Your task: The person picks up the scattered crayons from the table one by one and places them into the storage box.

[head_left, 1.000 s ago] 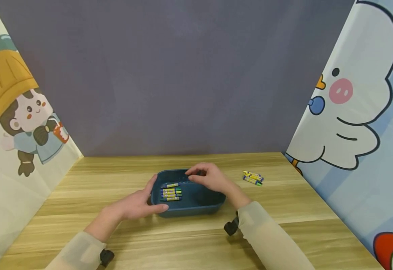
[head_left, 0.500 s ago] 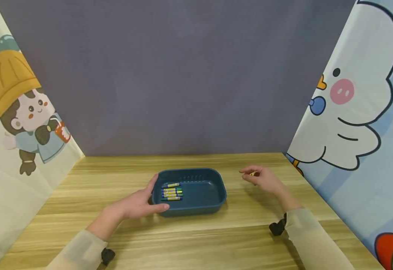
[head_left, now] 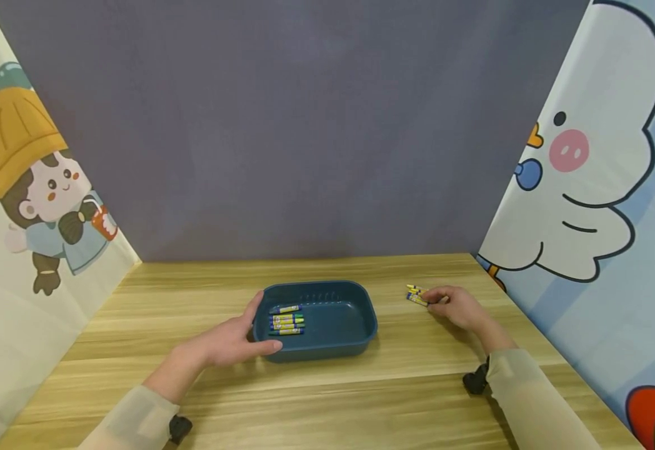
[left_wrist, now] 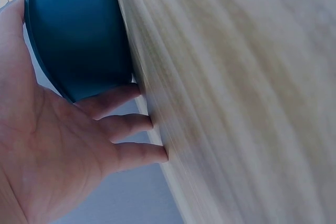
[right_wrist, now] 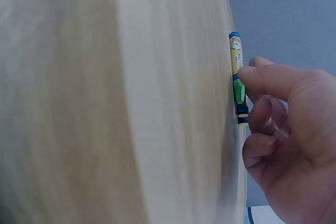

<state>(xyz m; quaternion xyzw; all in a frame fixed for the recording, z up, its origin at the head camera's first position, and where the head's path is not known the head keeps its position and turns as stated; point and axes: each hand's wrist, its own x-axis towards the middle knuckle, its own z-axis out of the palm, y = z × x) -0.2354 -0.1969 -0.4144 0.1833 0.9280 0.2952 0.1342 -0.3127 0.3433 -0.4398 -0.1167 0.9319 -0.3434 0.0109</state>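
Observation:
A dark blue plastic basket (head_left: 319,353) sits mid-table, with several crayons (head_left: 286,319) in paper wrappers at its left side. My left hand (head_left: 226,340) rests against the basket's left end, thumb and fingers extended and spread around the corner. In the left wrist view, the lower fingers (left_wrist: 139,154) touch the tabletop. My right hand (head_left: 459,307) is at the small pile of yellow-wrapped crayons (head_left: 415,290) on the right. Its thumb and index finger pinch the green crayon (right_wrist: 240,90) near its green end; the other fingers are curled.
The wooden tabletop (head_left: 327,400) runs back to a grey panel (head_left: 316,137). Printed cartoon panels flank it at the left (head_left: 1,250) and right (head_left: 603,237). Both wrists wear dark straps.
My right hand has gone from above the basket to the pile on the right, then lowered onto the green crayon's end. My left hand and the basket have stayed put.

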